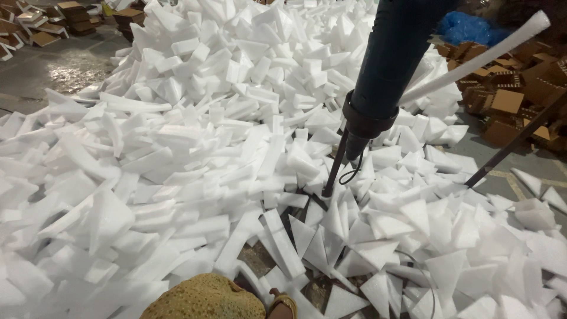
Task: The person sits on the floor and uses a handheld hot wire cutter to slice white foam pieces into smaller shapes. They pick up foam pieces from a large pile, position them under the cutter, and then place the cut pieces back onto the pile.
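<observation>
1. You look down at a concrete floor [56, 68] buried under a wide heap of white foam offcuts [195, 136], which runs from the near edge of the floor to the far edge.
2. The offcuts toward the far side are mostly blocks and strips; those nearest you are mostly flat triangles [413, 215].
3. A dark blue power tool [387, 59] hangs down from the top of the view, right of centre. Neither hand is in view, so you cannot tell how it is gripped.
4. A black collar [367, 121] rings the tool's lower end. Below it a thin dark rod [333, 168] slants down, and its tip meets the foam near the middle of the heap.
5. A small black wire loop [353, 171] hangs just beside the rod.
6. A long white foam-covered pole [481, 56] crosses behind the tool toward the upper right corner.
7. A thin dark bar [514, 142] slants down to the floor at the right edge of the heap.
8. Brown cardboard pieces [508, 88] lie stacked on the floor at the far right, and more [41, 23] at the far left corner.
9. A crumpled blue plastic sheet [466, 26] lies beyond the heap, upper right.
10. At the near edge, a patch of yellow-patterned cloth [204, 298] shows beside a sandalled foot [282, 306].
</observation>
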